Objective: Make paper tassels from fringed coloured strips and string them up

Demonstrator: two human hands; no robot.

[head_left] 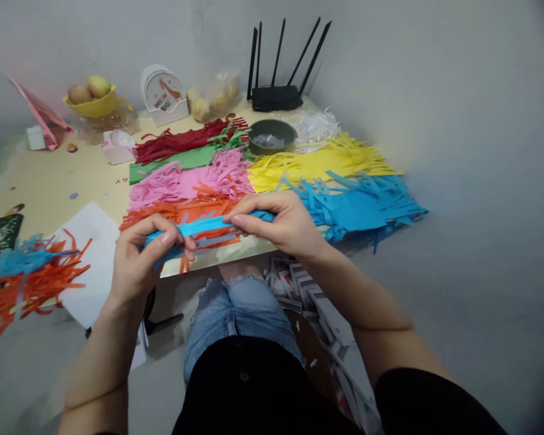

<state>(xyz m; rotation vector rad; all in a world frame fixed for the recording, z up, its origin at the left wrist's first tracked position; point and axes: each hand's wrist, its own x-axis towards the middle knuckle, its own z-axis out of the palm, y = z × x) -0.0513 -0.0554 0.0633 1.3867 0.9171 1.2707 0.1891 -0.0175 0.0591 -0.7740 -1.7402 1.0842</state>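
A twisted strip of blue paper (205, 226) stretches between my two hands above the table's front edge. My left hand (147, 248) is closed round its left end. The thumb and fingers of my right hand (276, 220) pinch it farther right, where a short end pokes out behind the fingers. Just beneath lies a stack of orange fringed paper (172, 211). Pink fringed paper (193, 181) sits beyond that. To the right are blue fringed paper (362, 205) and yellow fringed paper (320, 163).
Green (176, 163) and red fringed paper (185, 142) lie farther back, near a dark bowl (272, 134) of clear bits. A black router (276, 98) stands by the wall. At left, an orange and blue fringed bundle (31, 275) rests near a white sheet (93, 260). Boxes (330, 320) fill the floor at right.
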